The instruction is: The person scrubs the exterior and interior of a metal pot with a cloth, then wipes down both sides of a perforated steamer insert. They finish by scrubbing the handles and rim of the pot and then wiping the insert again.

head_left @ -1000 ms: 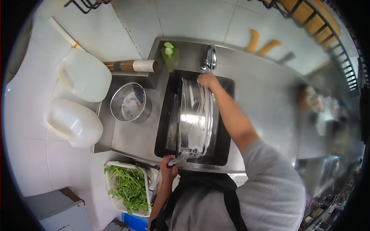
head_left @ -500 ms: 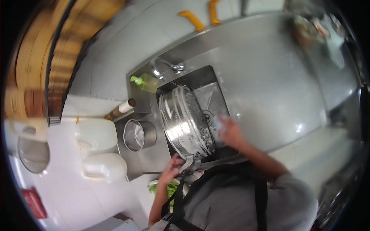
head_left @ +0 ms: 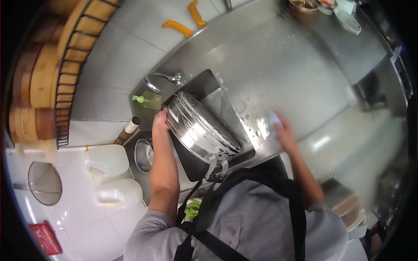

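A large metal pot lies tilted on its side in the sink, its wall streaked with suds. Its looped handle points toward my body. At the pot's far left edge, my left hand is closed against the metal, fingers partly hidden. My right hand is off to the right over the steel counter, apart from the pot and smeared by motion. In it is a small pale bluish pad, perhaps a sponge or cloth.
A faucet and a green pump bottle stand behind the sink. Left of it are a smaller metal pot, white jugs and a strainer. Bamboo steamers fill a wire rack.
My left hand has gone from near the pot's handle to its far left edge. My right hand has moved right, from over the sink to over the counter. The pot has turned slightly.
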Available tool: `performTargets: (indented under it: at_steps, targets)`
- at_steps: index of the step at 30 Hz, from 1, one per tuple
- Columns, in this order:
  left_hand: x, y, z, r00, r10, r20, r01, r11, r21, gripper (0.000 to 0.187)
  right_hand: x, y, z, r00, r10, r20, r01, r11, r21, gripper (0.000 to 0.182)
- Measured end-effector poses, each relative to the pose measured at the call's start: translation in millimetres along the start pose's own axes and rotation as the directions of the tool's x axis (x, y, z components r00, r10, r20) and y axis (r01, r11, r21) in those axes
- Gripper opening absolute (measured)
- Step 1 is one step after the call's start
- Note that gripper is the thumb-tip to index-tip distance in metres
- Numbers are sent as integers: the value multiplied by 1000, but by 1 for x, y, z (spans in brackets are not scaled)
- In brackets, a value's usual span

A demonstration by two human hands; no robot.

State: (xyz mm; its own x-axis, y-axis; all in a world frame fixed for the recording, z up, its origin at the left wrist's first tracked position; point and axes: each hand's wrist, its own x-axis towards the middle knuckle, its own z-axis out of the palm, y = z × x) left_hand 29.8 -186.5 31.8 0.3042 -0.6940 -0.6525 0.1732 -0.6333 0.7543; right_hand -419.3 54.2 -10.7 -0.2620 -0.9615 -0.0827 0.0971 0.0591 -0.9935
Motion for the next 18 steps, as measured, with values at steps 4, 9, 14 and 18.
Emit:
performTargets:
  at_steps: [4,9,14,18]
  targets:
    - [-30,-10,-31,984,130,-123,-154,965,-211,28,-23,3,-28,987,2,-158,-4,1000,-11,47]
    - [-116,-10,-44,938,325,-121,-346,902,-258,28,-24,-3,-39,953,276,-126,-211,902,378,49]
    - [-193,-10,-47,864,472,-175,-503,818,-278,27,-26,-17,-32,943,276,-187,-182,896,405,49]
    - [-187,-18,-60,741,651,-161,-667,690,-280,28,-28,-32,-24,942,288,-174,-194,887,420,51]
